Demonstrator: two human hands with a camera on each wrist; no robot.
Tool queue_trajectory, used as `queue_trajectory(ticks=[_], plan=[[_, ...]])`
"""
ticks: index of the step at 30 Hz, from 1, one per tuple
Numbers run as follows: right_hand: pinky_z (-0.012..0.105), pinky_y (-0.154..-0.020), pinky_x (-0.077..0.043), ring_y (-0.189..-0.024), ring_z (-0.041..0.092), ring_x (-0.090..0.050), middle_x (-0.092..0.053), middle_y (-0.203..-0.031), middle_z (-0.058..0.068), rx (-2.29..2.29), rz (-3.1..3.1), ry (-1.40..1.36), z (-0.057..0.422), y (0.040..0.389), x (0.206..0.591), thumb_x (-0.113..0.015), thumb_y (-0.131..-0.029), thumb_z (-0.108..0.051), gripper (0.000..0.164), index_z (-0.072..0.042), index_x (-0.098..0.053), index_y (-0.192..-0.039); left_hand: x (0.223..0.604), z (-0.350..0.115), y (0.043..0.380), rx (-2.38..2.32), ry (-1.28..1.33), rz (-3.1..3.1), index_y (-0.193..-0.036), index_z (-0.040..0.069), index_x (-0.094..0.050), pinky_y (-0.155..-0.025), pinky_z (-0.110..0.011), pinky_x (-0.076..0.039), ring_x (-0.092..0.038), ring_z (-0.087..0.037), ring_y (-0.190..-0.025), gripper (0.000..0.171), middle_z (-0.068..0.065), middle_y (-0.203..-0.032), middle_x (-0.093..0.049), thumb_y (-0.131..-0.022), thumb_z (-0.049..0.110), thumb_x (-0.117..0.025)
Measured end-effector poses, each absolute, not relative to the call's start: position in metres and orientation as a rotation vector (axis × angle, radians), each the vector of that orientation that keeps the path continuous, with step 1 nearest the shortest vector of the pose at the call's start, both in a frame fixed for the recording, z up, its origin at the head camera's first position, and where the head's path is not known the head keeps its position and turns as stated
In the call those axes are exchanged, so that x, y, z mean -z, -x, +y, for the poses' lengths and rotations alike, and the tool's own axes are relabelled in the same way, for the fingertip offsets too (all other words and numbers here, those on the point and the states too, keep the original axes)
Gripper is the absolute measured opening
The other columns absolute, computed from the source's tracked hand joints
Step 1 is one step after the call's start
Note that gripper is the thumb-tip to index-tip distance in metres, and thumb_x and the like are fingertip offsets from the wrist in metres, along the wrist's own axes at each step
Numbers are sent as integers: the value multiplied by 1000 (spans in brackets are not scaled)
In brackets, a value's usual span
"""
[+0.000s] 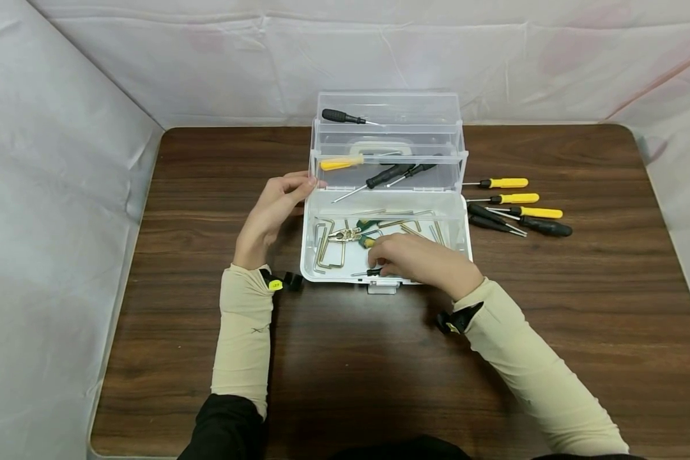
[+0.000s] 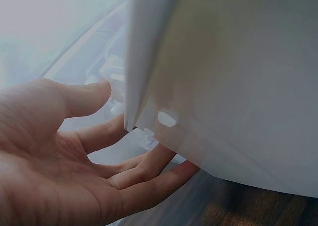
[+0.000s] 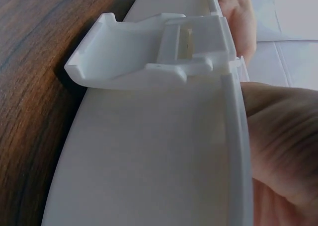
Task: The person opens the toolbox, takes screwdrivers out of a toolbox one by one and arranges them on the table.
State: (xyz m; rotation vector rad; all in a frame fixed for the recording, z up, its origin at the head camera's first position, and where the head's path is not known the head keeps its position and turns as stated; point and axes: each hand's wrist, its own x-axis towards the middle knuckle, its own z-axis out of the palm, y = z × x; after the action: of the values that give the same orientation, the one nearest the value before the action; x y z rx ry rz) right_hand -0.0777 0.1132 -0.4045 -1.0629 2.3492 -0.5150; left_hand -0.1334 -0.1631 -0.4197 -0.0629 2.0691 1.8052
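A toolbox with a white base (image 1: 386,281) and a clear lid (image 1: 388,105) stands open on the table. My left hand (image 1: 271,207) is at its rear left corner; in the left wrist view its fairly straight fingers (image 2: 144,174) touch the side. My right hand (image 1: 416,259) reaches into the base's front, its curled fingers holding a small black screwdriver (image 1: 374,273) whose shaft points left. The palm hides most of its handle. Beside that hand lie pliers with green and yellow handles (image 1: 345,235) and several bent hex keys (image 1: 324,249).
The lid holds a black screwdriver (image 1: 339,116), a yellow-handled screwdriver (image 1: 339,163) and two more black screwdrivers (image 1: 388,174). Right of the box lie several yellow and black screwdrivers (image 1: 508,183) on the brown table (image 1: 552,306). A white latch (image 3: 134,52) juts from the box front.
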Motion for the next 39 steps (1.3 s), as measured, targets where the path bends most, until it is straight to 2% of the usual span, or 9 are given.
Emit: queue_trajectory(ticks=[7, 14, 25, 33, 39], plan=[[34, -77, -51, -81, 12, -55, -66, -87, 1, 517, 2321, 1050, 111, 80, 406, -79, -92, -8, 8, -13, -75, -97, 422, -163, 135, -1800, 56, 2065, -132, -3, -69, -113, -57, -46, -43, -26, -148, 43, -6, -164, -42, -109, 31, -57], [32, -74, -49, -78, 11, -53, -66, -83, 1, 536, 2313, 1072, 110, 83, 408, -76, -94, -3, 10, -13, -72, -92, 422, -163, 135, -1812, 61, 2056, -133, -5, -68, -113, -56, -47, -42, -26, -148, 43, -7, -164, -42, -109, 29, -57], [32, -73, -49, -77, 12, -54, -65, -84, 1, 559, 2302, 1086, 112, 86, 408, -72, -95, 0, 10, -10, -72, -93, 422, -164, 134, -1796, 53, 2068, -133, -3, -68, -112, -54, -48, -44, -24, -147, 44, -5, -164, -42, -108, 31, -58], [30, -68, -40, -72, 11, -46, -55, -78, 2, 582, 2365, 1104, 119, 88, 405, -66, -90, 6, 17, -9, -63, -84, 422, -165, 134, -1801, 52, 2061, -133, -4, -67, -113, -55, -47, -43, -24, -148, 44, -6, -164, -42, -108, 30, -58], [32, -72, -44, -78, 15, -51, -61, -86, 4, 611, 2407, 1097, 124, 86, 397, -62, -87, 9, 18, -9, -64, -87, 421, -164, 134, -1809, 48, 2055, -132, -5, -68, -111, -54, -49, -46, -24, -145, 43, -5, -163, -44, -108, 29, -58]])
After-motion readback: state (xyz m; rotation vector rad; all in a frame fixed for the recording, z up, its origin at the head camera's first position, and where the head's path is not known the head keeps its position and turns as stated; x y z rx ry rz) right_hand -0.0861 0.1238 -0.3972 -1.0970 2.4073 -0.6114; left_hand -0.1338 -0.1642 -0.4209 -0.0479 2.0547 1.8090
